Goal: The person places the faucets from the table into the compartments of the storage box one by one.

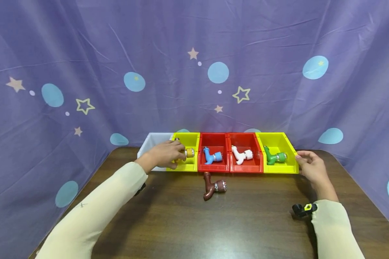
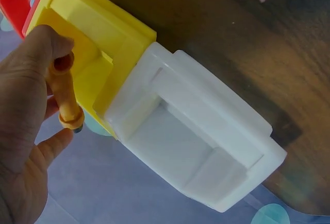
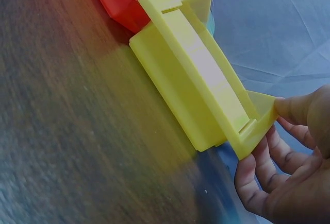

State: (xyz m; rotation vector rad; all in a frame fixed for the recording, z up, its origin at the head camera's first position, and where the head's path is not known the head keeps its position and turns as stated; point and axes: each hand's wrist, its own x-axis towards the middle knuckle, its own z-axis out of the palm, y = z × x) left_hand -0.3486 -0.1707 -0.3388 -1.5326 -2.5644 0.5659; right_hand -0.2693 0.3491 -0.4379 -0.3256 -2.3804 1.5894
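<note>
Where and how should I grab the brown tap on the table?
Probably pinch the brown tap by its knob, coming from above and the right: the knob juts rightward, while the far end lies close to the left red bin.

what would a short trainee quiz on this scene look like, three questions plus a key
1. Multiple choice: which tap lies on the table, outside the bins?
A) blue
B) brown
C) green

2. True or false: the right hand holds the white tap.

3. Fill in: the left hand holds the ____ tap.

Key:
1. B, the brown tap.
2. False; it grips the side of the end yellow bin.
3. Yellow; the yellow tap.
</note>
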